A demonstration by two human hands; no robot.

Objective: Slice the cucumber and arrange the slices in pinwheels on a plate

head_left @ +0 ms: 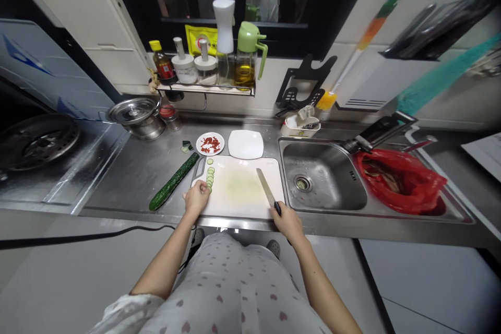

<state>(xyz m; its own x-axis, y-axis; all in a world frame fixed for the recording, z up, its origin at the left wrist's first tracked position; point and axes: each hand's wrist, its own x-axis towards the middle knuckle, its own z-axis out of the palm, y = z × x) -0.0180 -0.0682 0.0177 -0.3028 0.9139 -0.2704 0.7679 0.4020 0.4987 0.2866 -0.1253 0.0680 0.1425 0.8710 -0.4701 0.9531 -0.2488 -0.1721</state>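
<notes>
A white cutting board [240, 190] lies on the steel counter in front of me. My left hand [196, 198] rests at the board's left edge, fingers curled on the near end of a row of cucumber slices [210, 175]. My right hand [287, 221] grips the dark handle of a knife [266, 189], whose blade lies pointing away over the board's right side. A whole cucumber [173, 181] lies diagonally on the counter just left of the board.
Behind the board stand a small plate of chopped red chilli [210, 143] and an empty white square plate [246, 144]. A sink [323, 177] is to the right, with a red plastic bag [399, 177] beyond. A lidded steel pot [136, 115] and condiment rack [205, 81] stand at the back.
</notes>
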